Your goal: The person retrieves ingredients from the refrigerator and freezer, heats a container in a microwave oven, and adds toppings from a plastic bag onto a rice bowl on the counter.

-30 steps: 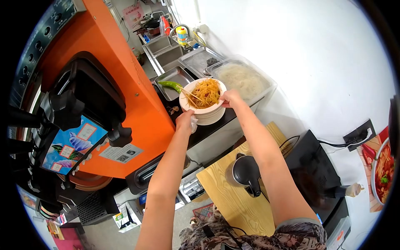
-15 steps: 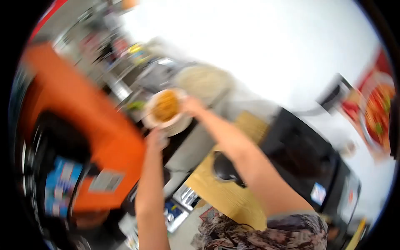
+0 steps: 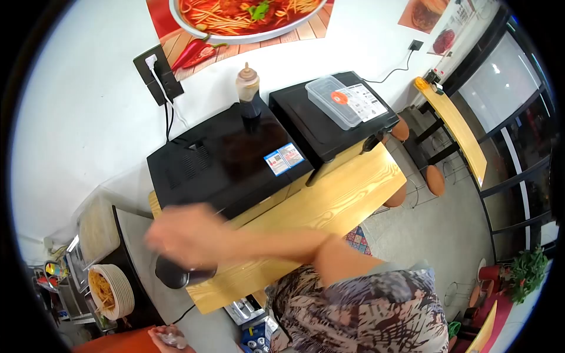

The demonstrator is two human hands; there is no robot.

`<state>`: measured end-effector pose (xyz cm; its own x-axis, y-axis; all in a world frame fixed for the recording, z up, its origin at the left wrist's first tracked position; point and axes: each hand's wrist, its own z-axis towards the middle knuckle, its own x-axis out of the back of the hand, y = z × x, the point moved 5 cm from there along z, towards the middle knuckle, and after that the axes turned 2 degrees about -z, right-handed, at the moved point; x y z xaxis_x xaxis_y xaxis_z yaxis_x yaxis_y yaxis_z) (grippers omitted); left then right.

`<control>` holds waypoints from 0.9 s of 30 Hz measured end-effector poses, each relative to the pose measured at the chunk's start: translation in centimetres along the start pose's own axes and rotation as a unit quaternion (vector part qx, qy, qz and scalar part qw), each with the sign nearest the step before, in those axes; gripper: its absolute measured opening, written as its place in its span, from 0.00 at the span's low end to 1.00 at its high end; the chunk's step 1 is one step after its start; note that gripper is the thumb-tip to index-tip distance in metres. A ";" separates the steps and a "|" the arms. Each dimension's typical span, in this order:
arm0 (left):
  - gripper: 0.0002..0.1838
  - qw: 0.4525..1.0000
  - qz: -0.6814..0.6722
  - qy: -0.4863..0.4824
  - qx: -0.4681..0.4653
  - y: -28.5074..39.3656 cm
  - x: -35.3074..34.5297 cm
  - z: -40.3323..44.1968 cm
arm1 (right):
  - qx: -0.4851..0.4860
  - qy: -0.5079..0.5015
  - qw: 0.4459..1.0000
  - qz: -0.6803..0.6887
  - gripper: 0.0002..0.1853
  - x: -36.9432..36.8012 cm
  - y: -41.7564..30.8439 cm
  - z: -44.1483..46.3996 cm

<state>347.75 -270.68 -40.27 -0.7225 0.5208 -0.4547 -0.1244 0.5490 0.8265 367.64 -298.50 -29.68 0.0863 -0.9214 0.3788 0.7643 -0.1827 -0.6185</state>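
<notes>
White wall [image 3: 106, 70] behind two black box-shaped machines, sauce bottle [image 3: 248, 88] on left one [image 3: 218, 162], clear box [image 3: 331, 101] on other one [image 3: 294, 112]. Under both, wooden table [image 3: 347, 191]. Right hand [image 3: 185, 236] blurry near black kettle [image 3: 170, 274], finger shape and hold too smudged to tell. Left hand [image 3: 166, 339] low down, fingers curled round crinkly clear plastic [image 3: 173, 340]. Off left, on dark counter [image 3: 140, 303], stack of white bowls [image 3: 124, 294], yellow food strips [image 3: 102, 290] in top one, well apart from right hand.

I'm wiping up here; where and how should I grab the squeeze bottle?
Grip the squeeze bottle around its body, from the side away from the wall: it stands upright close to that wall, and its nozzle looks too narrow to hold well.
</notes>
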 end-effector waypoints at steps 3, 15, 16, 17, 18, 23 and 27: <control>0.14 0.990 0.136 0.000 -0.025 -1.8 -2.5 -6.2 | -0.109 0.181 0.921 -0.328 0.04 15.8 7.5 -6.3; 0.06 0.935 0.249 -0.239 0.082 -19.6 -5.8 -22.2 | -0.097 0.028 0.705 -0.702 0.06 35.3 13.2 -19.5; 0.06 0.930 0.243 -0.254 0.106 -21.2 -6.5 -23.8 | -0.064 0.024 0.739 -0.670 0.06 34.8 10.0 -20.4; 0.06 0.925 0.237 -0.266 0.129 -23.0 -7.0 -25.0 | -0.032 0.022 0.773 -0.634 0.07 33.9 7.2 -21.4; 0.08 0.918 0.234 -0.285 0.148 -24.8 -7.9 -26.4 | 0.001 0.000 0.802 -0.598 0.08 33.4 4.8 -22.8; 0.25 0.891 0.146 -0.334 0.271 -35.1 -13.9 -30.8 | 0.072 -0.115 0.877 -0.461 0.15 32.0 -0.6 -32.2; 0.26 0.896 0.133 -0.278 0.319 -46.9 -15.1 -30.1 | 0.089 -0.219 0.902 -0.362 0.17 31.8 5.8 -40.6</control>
<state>344.03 -323.92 -62.16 -0.1954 0.8370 -0.5112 0.5447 0.5261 0.6531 348.88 -342.79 -49.11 -0.2621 -0.3512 0.8989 0.8083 -0.5887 0.0057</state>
